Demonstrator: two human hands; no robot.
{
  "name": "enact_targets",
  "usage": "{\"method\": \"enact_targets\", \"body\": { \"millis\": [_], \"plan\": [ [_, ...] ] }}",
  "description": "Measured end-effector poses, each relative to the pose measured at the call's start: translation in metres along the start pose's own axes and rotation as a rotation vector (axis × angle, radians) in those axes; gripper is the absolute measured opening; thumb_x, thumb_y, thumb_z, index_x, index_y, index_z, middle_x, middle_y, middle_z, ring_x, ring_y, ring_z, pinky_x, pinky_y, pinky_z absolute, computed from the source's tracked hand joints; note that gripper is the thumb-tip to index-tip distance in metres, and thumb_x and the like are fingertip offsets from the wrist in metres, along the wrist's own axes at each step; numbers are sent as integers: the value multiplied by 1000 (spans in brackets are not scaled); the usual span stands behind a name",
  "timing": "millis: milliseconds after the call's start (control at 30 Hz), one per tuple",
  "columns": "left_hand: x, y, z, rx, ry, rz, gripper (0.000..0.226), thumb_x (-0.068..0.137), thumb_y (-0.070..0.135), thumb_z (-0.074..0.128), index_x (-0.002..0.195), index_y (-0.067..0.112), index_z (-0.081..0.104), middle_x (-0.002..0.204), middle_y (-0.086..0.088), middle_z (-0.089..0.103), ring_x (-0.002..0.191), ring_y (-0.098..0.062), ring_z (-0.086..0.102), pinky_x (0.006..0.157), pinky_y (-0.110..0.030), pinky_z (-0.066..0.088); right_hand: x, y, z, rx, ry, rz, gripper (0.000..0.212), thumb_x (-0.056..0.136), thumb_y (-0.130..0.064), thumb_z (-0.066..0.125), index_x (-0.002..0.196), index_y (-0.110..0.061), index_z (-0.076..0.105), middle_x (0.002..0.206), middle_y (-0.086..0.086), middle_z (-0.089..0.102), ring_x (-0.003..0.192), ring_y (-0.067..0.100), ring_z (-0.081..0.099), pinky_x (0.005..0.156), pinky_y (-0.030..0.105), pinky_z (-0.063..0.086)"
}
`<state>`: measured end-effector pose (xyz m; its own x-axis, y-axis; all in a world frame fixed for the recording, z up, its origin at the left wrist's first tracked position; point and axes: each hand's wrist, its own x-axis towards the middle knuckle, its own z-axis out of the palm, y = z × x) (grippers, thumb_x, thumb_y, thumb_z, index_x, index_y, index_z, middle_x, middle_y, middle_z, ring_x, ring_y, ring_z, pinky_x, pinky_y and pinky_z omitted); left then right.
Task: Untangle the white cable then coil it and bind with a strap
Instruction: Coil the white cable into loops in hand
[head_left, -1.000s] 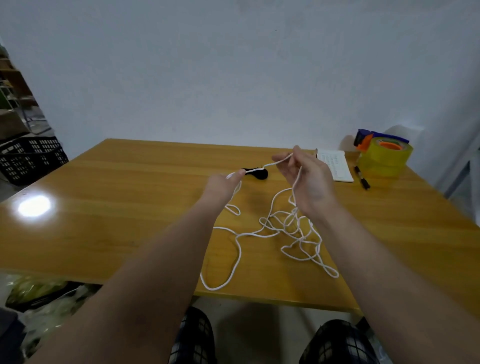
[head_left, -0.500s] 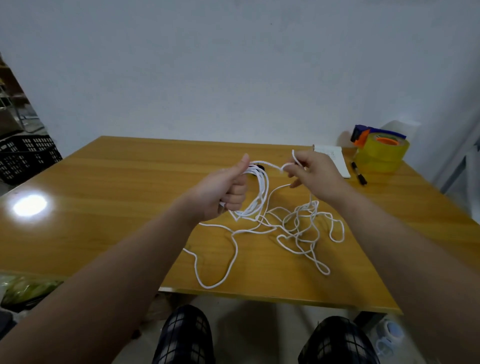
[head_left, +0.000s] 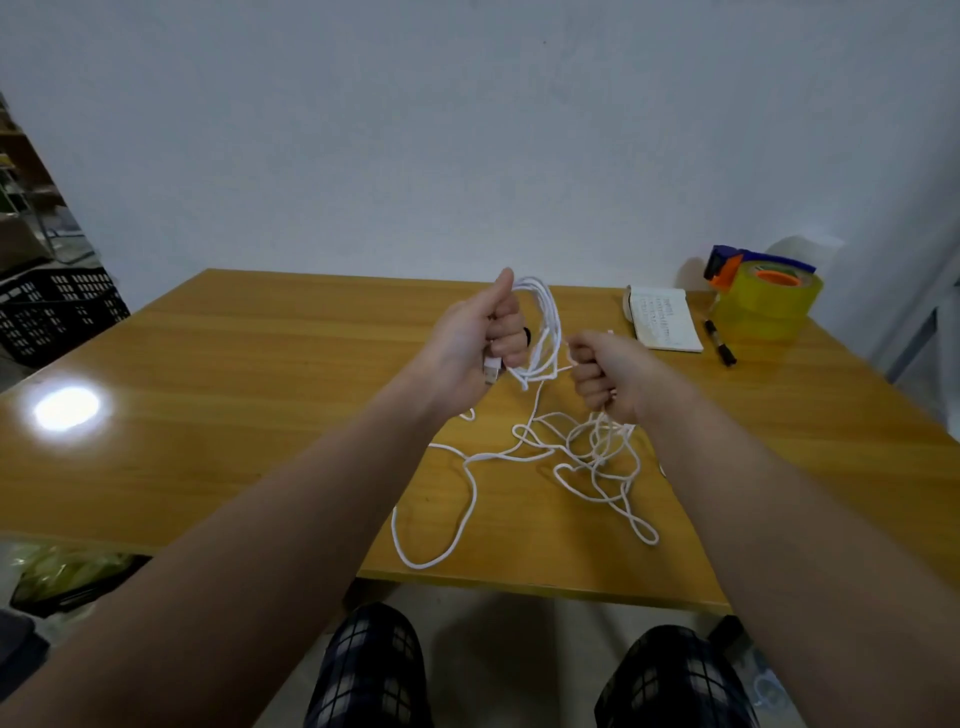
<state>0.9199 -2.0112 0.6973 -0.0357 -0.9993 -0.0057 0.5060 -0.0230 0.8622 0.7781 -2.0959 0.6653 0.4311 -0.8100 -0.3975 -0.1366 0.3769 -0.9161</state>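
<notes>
The left hand (head_left: 467, 345) is a fist raised above the table, thumb up, with its fingers curled round several turns of the white cable (head_left: 546, 325). The turns make a narrow, upright oval. Its long axis runs from the thumb tip down to below the fist, and the loops bulge out toward the right hand (head_left: 610, 376). A white plug with a metal tip (head_left: 491, 373) sticks out of the bottom of the left fist, pointing down and toward the person.

From the foot of the coil one strand crosses straight to the right hand, which is also closed tight round the cable, knuckles facing the coil. Below that fist the cable drops to a loose knot of thin, round, matte loops on the wooden table (head_left: 260, 364). From there one long bend reaches the near edge and another narrow loop trails off to the right.

The tabletop is smooth and glossy, honey-coloured with straight grain, and a bright lamp glare sits on its left side. A small black object (head_left: 527, 336) peeks out just behind the left knuckles; I cannot tell what it is. At the far right corner a written-on notepad (head_left: 666, 326) lies beside a black marker (head_left: 720, 344) and a roll of translucent yellow tape on a blue and orange dispenser (head_left: 766, 301). A black slotted plastic crate (head_left: 57, 314) stands off to the left.
</notes>
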Motion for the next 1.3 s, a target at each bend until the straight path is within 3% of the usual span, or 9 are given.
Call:
{"method": "enact_targets", "body": {
  "millis": [100, 167, 267, 433, 533, 700, 1067, 1200, 1300],
  "plan": [
    [6, 7, 7, -165, 34, 57, 41, 102, 32, 32, 65, 17, 34, 50, 3, 50, 45, -9, 48, 50, -20, 42, 0, 11, 3, 70, -243, 119, 39, 97, -38, 37, 62, -21, 37, 34, -9, 21, 25, 3, 16, 29, 15, 9],
    [11, 14, 7, -174, 67, 116, 42, 102, 31, 31, 65, 14, 38, 87, -14, 72, 83, -18, 68, 76, -29, 53, -6, 15, -1, 216, -335, 92, 28, 92, -39, 45, 76, -17, 52, 35, -9, 24, 25, 1, 19, 28, 13, 11],
    [15, 23, 2, -105, 147, 154, 42, 103, 30, 28, 66, 14, 38, 132, -24, 54, 128, -30, 49, 97, -43, 44, -14, 19, -11, 394, -319, -11, 23, 82, -29, 55, 98, -14, 60, 37, -9, 25, 27, 2, 21, 30, 11, 13],
    [21, 26, -16, -75, 307, 207, 34, 104, 28, 30, 76, 13, 44, 141, -19, 46, 136, -25, 39, 109, -46, 34, -29, 23, -23, 77, -22, -179, 16, 92, -22, 56, 91, -7, 64, 49, -5, 40, 36, 2, 27, 33, 14, 18],
    [27, 20, -24, -5, 370, 187, 25, 103, 25, 36, 101, 6, 53, 137, -14, 47, 129, -18, 43, 95, -36, 37, -51, 17, -11, -638, 93, -482, 17, 90, -18, 61, 102, -11, 70, 73, 0, 57, 53, 1, 48, 47, 14, 34],
    [29, 6, -21, 269, 450, 199, 20, 97, 21, 47, 78, 15, 50, 87, -3, 47, 76, -13, 46, 71, -33, 37, -78, -1, 20, -1595, 0, -653, 30, 97, -30, 46, 124, -36, 58, 101, -1, 46, 101, 21, 54, 72, 32, 39],
    [4, -6, -3, 966, 92, 143, 22, 91, 30, 46, 87, 9, 48, 75, -5, 45, 69, -21, 42, 67, -36, 36, -67, -16, 23, -1270, 136, -1044, 14, 91, -22, 57, 97, -16, 69, 85, -9, 41, 80, 15, 47, 69, 35, 41],
    [-1, -8, 1, 926, 17, 112, 33, 96, 27, 45, 105, -3, 54, 86, -12, 63, 84, -21, 63, 74, -33, 46, -64, -17, 16, -951, 215, -971, 30, 79, -31, 72, 92, -17, 48, 79, -3, 53, 66, 9, 49, 60, 14, 36],
    [-5, -11, 2, 922, 40, 109, 30, 100, 28, 39, 83, 8, 54, 61, -4, 59, 67, -19, 54, 65, -32, 39, -59, -17, 7, -972, 316, -875, 38, 72, -47, 74, 82, -19, 51, 67, -8, 53, 61, 8, 47, 56, 23, 37]
  ]
}}
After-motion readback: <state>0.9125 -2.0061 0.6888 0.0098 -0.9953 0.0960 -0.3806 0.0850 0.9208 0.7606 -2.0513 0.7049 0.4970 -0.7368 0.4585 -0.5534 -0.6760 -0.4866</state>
